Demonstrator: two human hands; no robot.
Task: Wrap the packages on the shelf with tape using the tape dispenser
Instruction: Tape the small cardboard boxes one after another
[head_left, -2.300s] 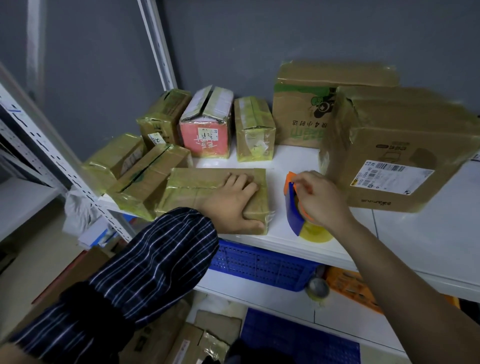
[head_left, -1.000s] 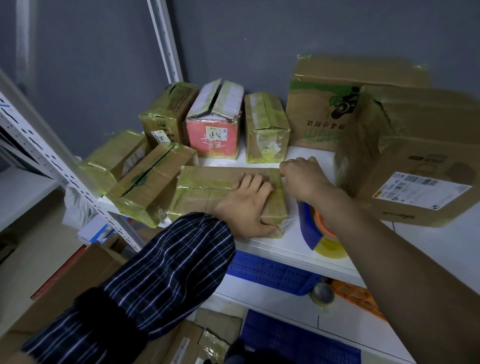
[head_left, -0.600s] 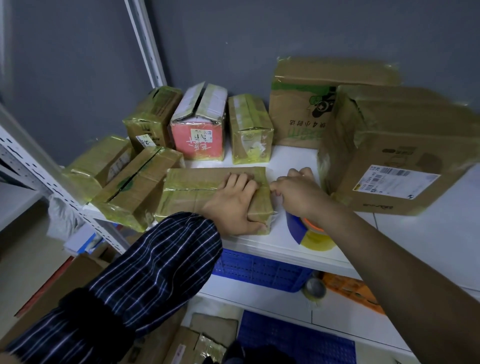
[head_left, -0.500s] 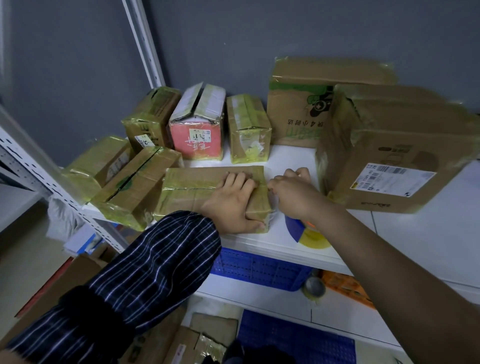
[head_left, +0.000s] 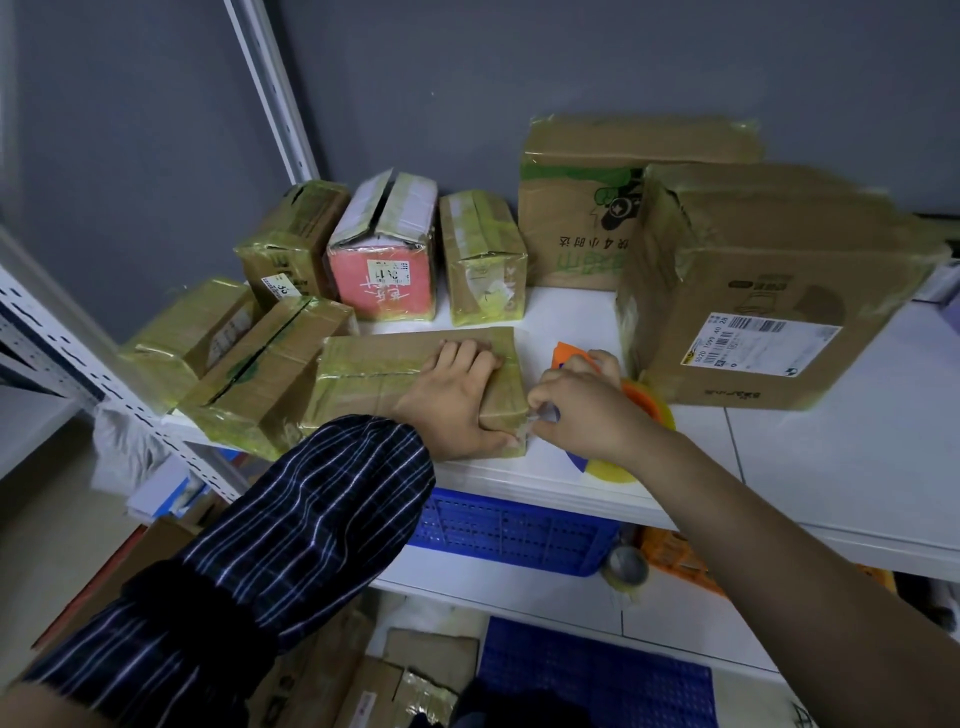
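Head view — our left hand (head_left: 452, 410) presses flat on the package (head_left: 371, 387); our right hand (head_left: 587, 418) grips the tape dispenser (head_left: 608, 470) beside a barcode-labelled box (head_left: 769, 280).

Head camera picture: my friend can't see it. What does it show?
The left hand presses down a flat taped package at the front of a white shelf, while the right hand holds a tape dispenser at the package's right end. More taped boxes stand behind them.
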